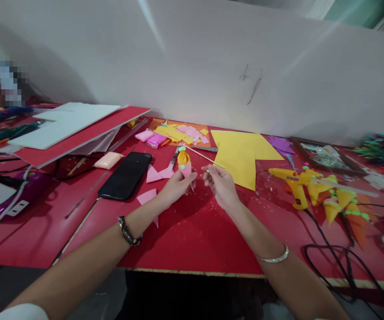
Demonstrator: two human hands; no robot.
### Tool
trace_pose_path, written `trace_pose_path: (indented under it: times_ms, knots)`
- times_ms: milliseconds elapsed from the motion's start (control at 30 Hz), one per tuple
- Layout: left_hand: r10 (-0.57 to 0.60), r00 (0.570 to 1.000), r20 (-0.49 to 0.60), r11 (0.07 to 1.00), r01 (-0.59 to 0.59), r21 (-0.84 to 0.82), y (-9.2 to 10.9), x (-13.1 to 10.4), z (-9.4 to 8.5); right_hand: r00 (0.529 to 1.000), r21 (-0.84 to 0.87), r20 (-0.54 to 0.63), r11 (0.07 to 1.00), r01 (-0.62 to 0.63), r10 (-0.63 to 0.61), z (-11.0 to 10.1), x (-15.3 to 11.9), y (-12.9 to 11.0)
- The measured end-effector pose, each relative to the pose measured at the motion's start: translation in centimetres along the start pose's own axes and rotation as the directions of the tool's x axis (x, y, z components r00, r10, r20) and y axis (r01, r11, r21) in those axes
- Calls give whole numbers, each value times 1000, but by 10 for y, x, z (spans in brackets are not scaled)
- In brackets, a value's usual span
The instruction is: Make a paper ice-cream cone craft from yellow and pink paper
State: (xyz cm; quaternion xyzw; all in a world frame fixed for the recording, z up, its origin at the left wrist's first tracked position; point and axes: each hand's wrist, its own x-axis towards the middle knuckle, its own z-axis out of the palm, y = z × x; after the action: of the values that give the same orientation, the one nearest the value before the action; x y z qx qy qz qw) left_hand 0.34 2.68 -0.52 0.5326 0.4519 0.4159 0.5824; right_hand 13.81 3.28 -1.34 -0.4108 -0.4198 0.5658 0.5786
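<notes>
My left hand (178,186) holds a small pink paper cone (185,170) with a yellow folded piece and a light green ball at its top. A green dot sits on the cone's front. To the right, my right hand (221,184) is closed in a pinch on something small and greenish, too small to name. The hands are a little apart above the red table (205,240). Near the right fingertips lies a thin pale stick (203,154). Pink paper scraps (158,173) and a black phone (125,175) are left of my left hand.
Yellow sheets (238,155) lie behind my right hand. At the right are a yellow glue gun (293,184), its black cable (328,249) and finished-looking yellow cones (333,209). White and red boards (75,122) are stacked at the left. Paper scraps (178,132) lie near the wall.
</notes>
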Motion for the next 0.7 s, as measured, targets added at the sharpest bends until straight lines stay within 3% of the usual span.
trace_pose_path:
  times_ms: [100,333,600,700]
  knots:
    - [-5,1000,19,1000,5,-27,-1,1,0,1000,-20,-8,1000,13,-13,-1,1,0]
    - [26,999,19,999,-26,25,1,0,0,999,112,48,994,-17,12,0,3,3]
    - [37,997,71,999,-38,17,-1,0,0,999,-61,-31,998,13,-15,-1,1,-1]
    - [36,997,75,999,-38,27,-1,0,0,998,-37,-34,997,60,-61,-3,2,0]
